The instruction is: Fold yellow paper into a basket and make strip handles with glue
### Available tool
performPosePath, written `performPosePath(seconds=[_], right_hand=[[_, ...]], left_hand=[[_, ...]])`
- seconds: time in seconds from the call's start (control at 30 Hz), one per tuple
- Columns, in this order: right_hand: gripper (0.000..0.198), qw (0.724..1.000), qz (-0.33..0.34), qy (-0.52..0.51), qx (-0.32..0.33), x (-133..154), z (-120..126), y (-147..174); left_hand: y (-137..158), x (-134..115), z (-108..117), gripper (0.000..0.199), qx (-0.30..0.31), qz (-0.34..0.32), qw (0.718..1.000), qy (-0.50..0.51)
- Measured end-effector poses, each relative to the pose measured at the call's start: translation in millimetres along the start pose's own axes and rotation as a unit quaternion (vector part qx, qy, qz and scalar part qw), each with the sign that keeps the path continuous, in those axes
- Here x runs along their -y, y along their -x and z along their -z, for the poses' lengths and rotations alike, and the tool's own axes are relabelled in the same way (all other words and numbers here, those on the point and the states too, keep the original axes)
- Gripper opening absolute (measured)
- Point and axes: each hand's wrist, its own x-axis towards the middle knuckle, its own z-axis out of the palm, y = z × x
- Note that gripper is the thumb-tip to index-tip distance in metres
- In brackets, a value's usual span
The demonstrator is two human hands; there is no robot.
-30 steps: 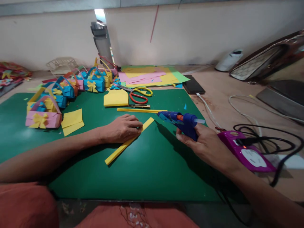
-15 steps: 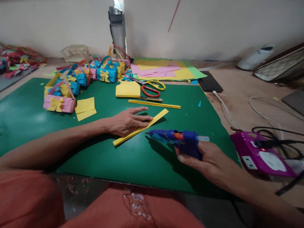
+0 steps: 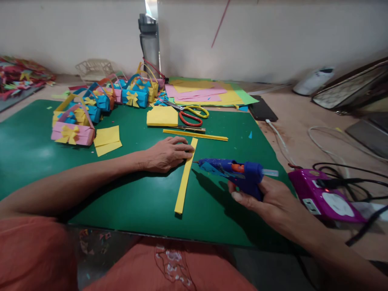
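My left hand (image 3: 169,154) lies low over the green board, its fingertips on the edge of a folded yellow paper strip (image 3: 183,188), holding it near its far end. The thumb is hidden. The strip runs nearly straight toward me. In my right hand (image 3: 269,198) is a blue glue gun (image 3: 230,169) with a clear glue stick out of its back. Its nozzle points left, close to the strip. Beyond the strip lies a second folded yellow strip (image 3: 195,135).
Scissors (image 3: 190,117) and a yellow paper stack (image 3: 162,116) lie behind. Small paper baskets (image 3: 74,133) stand at left beside yellow paper squares (image 3: 107,140). Coloured sheets (image 3: 209,93), a phone (image 3: 263,108) and a purple power strip (image 3: 325,198) with cables lie around the green board (image 3: 136,202).
The yellow strip has turned from a slant to nearly straight toward me, my left fingers bending in at its edge. My right hand has shifted slightly right with the glue gun.
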Motion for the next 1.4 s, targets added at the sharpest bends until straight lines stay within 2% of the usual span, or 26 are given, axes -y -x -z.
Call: performPosePath(seconds=[0.23, 0.53, 0.73, 0.97, 1.4], right_hand=[[0.031, 0.999, -0.013, -0.004, 0.034, -4, -2, 4], [0.03, 0.997, -0.011, 0.024, 0.066, -4, -7, 9], [0.028, 0.997, 0.011, 0.034, 0.065, -4, -9, 4], [0.02, 0.996, 0.047, 0.067, 0.032, 0, -8, -4], [0.022, 0.985, 0.114, 0.104, 0.078, 0, -4, 1]], left_hand=[[-5, 11, -6, 0.034, -0.005, 0.014, 1.0, 0.022], [-3, 12, -5, 0.036, -0.001, 0.019, 0.999, 0.043], [-2, 11, -4, 0.042, 0.017, 0.008, 0.999, 0.029], [-2, 10, -4, 0.046, 0.016, 0.004, 1.0, 0.025], [-2, 11, -2, 0.046, 0.021, 0.006, 1.0, 0.022]])
